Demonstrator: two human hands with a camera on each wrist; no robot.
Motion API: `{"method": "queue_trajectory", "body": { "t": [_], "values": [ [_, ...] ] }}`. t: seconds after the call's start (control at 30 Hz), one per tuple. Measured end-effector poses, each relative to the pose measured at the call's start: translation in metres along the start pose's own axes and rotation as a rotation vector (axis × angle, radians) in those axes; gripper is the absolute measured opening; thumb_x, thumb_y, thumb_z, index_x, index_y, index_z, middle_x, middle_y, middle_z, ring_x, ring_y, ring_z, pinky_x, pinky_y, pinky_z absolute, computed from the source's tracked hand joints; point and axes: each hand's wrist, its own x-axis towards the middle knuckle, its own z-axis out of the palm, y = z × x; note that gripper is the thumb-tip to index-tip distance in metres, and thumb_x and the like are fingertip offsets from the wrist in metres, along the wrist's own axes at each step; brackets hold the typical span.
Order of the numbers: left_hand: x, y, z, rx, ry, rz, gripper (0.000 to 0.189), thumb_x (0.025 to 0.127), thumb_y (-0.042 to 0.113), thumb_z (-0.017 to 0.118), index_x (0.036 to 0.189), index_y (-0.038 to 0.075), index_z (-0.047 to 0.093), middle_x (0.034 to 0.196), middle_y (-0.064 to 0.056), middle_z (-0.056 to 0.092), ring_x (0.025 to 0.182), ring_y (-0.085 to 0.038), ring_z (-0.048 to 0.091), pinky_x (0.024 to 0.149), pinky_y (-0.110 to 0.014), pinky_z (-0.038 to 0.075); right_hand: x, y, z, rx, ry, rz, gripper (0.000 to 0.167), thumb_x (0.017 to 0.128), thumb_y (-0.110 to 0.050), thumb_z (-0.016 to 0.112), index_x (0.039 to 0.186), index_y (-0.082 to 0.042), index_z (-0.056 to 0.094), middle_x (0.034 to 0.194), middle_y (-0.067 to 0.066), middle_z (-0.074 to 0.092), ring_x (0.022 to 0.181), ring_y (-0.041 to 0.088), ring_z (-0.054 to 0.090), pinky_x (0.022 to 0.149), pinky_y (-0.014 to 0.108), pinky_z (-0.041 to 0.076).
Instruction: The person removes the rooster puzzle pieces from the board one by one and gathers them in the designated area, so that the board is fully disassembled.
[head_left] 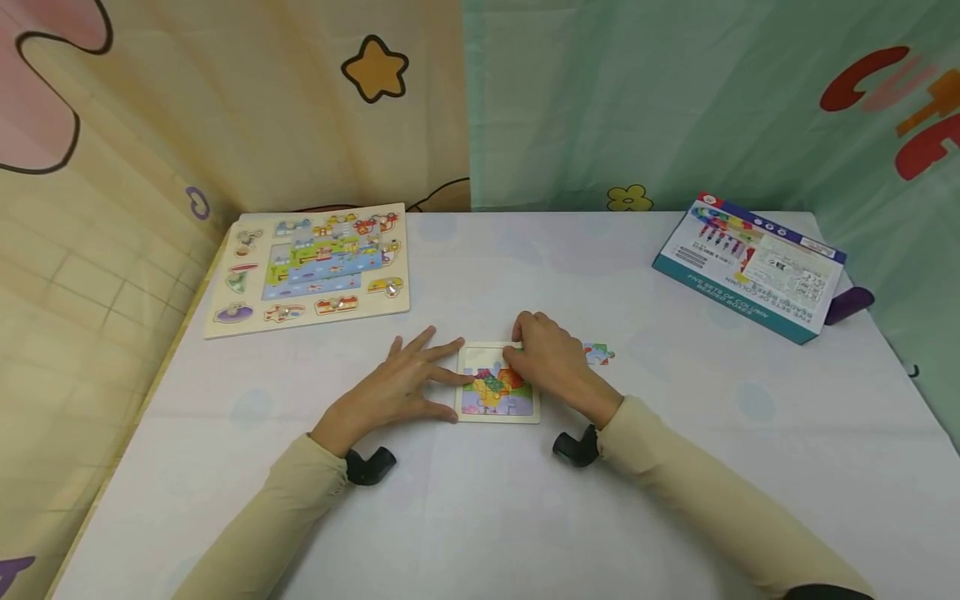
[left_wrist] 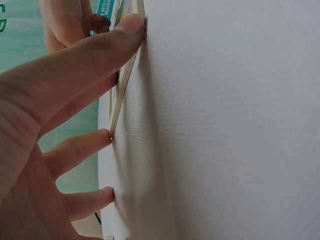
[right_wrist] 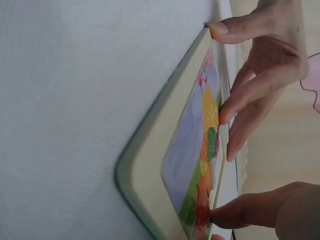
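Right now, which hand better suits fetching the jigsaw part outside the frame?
Probably the right hand: it is beside that jigsaw part; the left hand touches the opposite side of the frame.

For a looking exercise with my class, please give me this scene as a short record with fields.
Puzzle: small and framed, pale gap along its far side
Left hand: fingers spread, touching the puzzle's left side
Right hand: fingers curled near the far right corner; any grip unclear
Loose puzzle part: beside the right hand
Picture board: far left of table
Box: far right of table
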Motion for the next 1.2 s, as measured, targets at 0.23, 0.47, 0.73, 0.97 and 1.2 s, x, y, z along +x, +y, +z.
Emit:
{"method": "queue_trajectory", "body": {
  "t": [0.23, 0.47, 0.73, 0.97, 1.2],
  "values": [
    [0.000, 0.001, 0.000, 0.011, 0.013, 0.009, 0.054, 0.070, 0.042, 0.086, 0.120, 0.028, 0.073, 0.154, -0.002, 0.040, 0.147, -0.043, 0.015, 0.106, -0.076, 0.010, 0.001, -0.006, -0.001, -0.043, -0.042, 0.022, 0.019, 0.090, -0.024, 0.059, 0.099, -0.007, 0.055, 0.090, 0.007, 0.055, 0.068, 0.023, 0.053, 0.056, 0.033, 0.044],
    [0.002, 0.003, -0.001, 0.027, 0.014, 0.009, 0.053, 0.069, 0.042, 0.087, 0.119, 0.027, 0.074, 0.153, -0.003, 0.042, 0.146, -0.044, 0.016, 0.105, -0.076, 0.012, 0.003, -0.006, 0.001, -0.048, -0.040, 0.010, 0.021, 0.092, -0.023, 0.056, 0.100, -0.004, 0.054, 0.091, 0.008, 0.053, 0.070, 0.024, 0.052, 0.058, 0.033, 0.044],
    [0.002, 0.003, -0.001, 0.014, 0.007, 0.000, 0.054, 0.068, 0.042, 0.087, 0.118, 0.027, 0.074, 0.153, -0.003, 0.042, 0.146, -0.045, 0.015, 0.105, -0.077, 0.011, 0.002, -0.003, 0.001, 0.027, -0.047, 0.000, 0.022, 0.092, -0.025, 0.055, 0.099, -0.004, 0.054, 0.088, 0.008, 0.053, 0.073, 0.023, 0.051, 0.060, 0.031, 0.043],
    [0.000, 0.003, -0.001, 0.033, 0.015, 0.010, 0.054, 0.068, 0.043, 0.087, 0.118, 0.027, 0.074, 0.153, -0.004, 0.042, 0.145, -0.046, 0.017, 0.103, -0.078, 0.013, 0.000, 0.005, 0.001, 0.070, -0.012, -0.067, 0.014, 0.090, -0.023, 0.061, 0.092, -0.009, 0.059, 0.089, 0.006, 0.054, 0.073, 0.021, 0.051, 0.061, 0.031, 0.043],
    [0.001, 0.003, -0.001, 0.045, 0.014, 0.010, 0.054, 0.068, 0.043, 0.087, 0.118, 0.027, 0.074, 0.153, -0.004, 0.042, 0.145, -0.046, 0.016, 0.103, -0.078, 0.013, -0.001, 0.007, -0.003, 0.085, 0.016, -0.159, 0.008, 0.089, -0.021, 0.065, 0.091, -0.013, 0.066, 0.082, 0.002, 0.056, 0.070, 0.018, 0.051, 0.058, 0.029, 0.043]
  ]
}}
